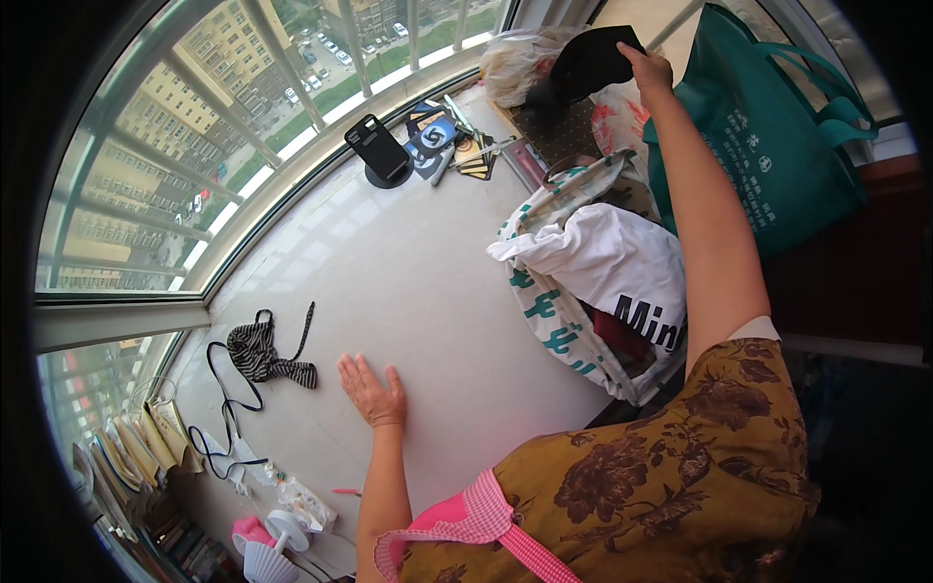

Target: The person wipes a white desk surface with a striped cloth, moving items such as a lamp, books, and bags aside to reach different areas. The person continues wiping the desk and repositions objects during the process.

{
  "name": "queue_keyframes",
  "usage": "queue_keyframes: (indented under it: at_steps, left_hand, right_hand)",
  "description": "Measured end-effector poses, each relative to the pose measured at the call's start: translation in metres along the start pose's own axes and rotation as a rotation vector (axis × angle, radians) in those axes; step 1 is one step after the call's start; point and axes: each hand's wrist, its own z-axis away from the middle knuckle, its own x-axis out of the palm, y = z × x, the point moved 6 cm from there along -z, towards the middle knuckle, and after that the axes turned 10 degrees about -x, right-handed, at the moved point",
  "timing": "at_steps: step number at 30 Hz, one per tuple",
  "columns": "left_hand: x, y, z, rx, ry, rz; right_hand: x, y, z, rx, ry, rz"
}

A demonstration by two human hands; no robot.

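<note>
My left hand [370,391] rests flat on the pale tabletop [437,291], fingers apart, holding nothing. Just beyond it lies a small black-and-white striped cloth bag [251,351] with a strap and a dark cord. My right hand [649,71] reaches to the far right corner and grips a black cloth item [594,62], held above a dotted brown box [557,127]. Under my right arm stands a cactus-print fabric bag [543,306], its top gaping. A white garment [616,251] with black lettering spills from it, and dark red cloth shows inside.
A green tote bag [758,138] stands at the right, beside clear plastic bags [521,62]. By the window are a black phone stand [379,153], cards [434,138] and pens. Near left are books [127,459], a white pleated lamp [270,561] and a plastic packet [306,503].
</note>
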Motion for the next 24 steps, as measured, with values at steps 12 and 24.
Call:
queue_keyframes:
  at_steps: [12, 24]
  left_hand:
    - [0.001, -0.002, 0.0, 0.008, 0.014, 0.009]
    - [0.002, -0.007, 0.002, -0.002, 0.014, 0.044]
  right_hand:
    - [-0.016, 0.026, -0.006, 0.303, 0.309, 0.092]
    - [0.034, -0.007, 0.011, -0.063, -0.285, 1.035]
